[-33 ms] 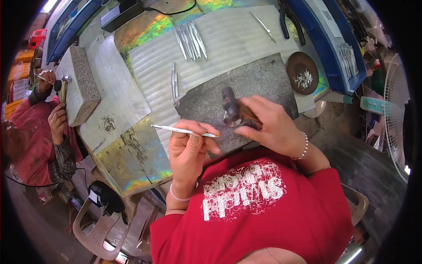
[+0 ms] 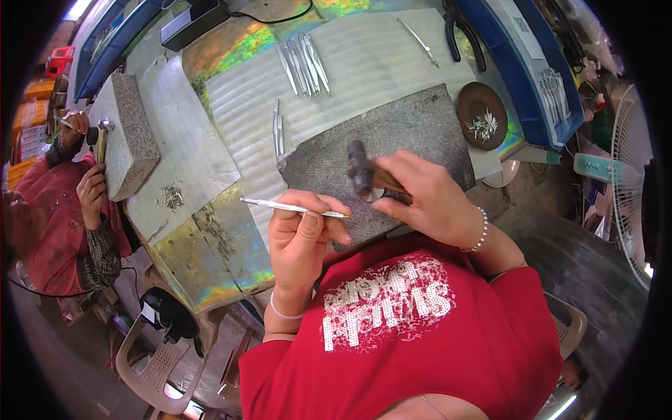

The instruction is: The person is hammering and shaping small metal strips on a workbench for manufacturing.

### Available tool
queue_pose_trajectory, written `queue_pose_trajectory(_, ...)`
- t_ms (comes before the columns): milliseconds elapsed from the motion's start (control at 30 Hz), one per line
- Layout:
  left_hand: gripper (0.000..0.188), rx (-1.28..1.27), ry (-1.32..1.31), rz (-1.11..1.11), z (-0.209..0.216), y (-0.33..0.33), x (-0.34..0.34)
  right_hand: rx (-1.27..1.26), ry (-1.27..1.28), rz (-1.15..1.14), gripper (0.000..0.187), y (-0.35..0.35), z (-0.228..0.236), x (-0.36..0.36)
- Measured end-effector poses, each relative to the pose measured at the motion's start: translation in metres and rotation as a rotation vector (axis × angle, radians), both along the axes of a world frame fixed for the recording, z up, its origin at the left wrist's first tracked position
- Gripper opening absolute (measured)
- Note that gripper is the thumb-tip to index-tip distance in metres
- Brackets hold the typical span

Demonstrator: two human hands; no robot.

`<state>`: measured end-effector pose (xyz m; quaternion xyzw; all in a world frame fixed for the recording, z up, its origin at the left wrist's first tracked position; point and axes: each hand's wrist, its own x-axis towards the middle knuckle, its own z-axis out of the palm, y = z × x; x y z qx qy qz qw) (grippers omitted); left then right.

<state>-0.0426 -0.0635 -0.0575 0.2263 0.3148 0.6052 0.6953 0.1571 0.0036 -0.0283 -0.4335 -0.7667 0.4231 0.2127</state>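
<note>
My left hand (image 2: pixel 299 234) pinches a slim silver metal rod (image 2: pixel 280 205) with a narrow tip, held nearly level over the near edge of a dark stone slab (image 2: pixel 413 126). My right hand (image 2: pixel 430 192) is closed around the handle of a hammer (image 2: pixel 360 170). The dark hammer head hangs over the slab, just right of the rod's tip end and apart from it. Below the head shows something shiny and round; I cannot tell whether it belongs to the hammer. Similar slim silver pieces (image 2: pixel 302 66) lie in a bunch beyond the slab, and a smaller group (image 2: pixel 278 128) lies at its left corner.
A brown round dish (image 2: pixel 481 98) of small metal bits stands right of the slab, near pliers (image 2: pixel 463 35) and a blue bin (image 2: pixel 518 77). A fan (image 2: pixel 633 189) is at far right. At left, a co-worker (image 2: pixel 63 203) works by a granite block (image 2: pixel 129 133).
The hammer head has shifted slightly left and its tilt has changed a little. My left hand and the rod stay almost still.
</note>
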Motion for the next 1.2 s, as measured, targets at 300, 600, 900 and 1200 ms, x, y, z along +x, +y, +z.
queue_pose_trajectory(300,0.009,0.057,0.31,-0.024,0.005,0.003,0.003,0.052,0.127,0.085,0.038,0.01,-0.009,0.002)
queue_pose_trajectory(600,0.01,0.197,0.726,0.004,-0.002,0.008,0.019,-0.313,0.26,-0.257,0.019,-0.011,-0.016,0.017)
queue_pose_trajectory(900,0.008,0.222,0.853,0.005,0.0,0.01,0.026,-0.348,0.306,-0.245,0.019,-0.011,-0.02,0.021)
queue_pose_trajectory(1200,0.01,0.261,0.891,0.028,0.002,0.012,0.029,-0.332,0.249,-0.192,0.02,-0.008,-0.013,0.024)
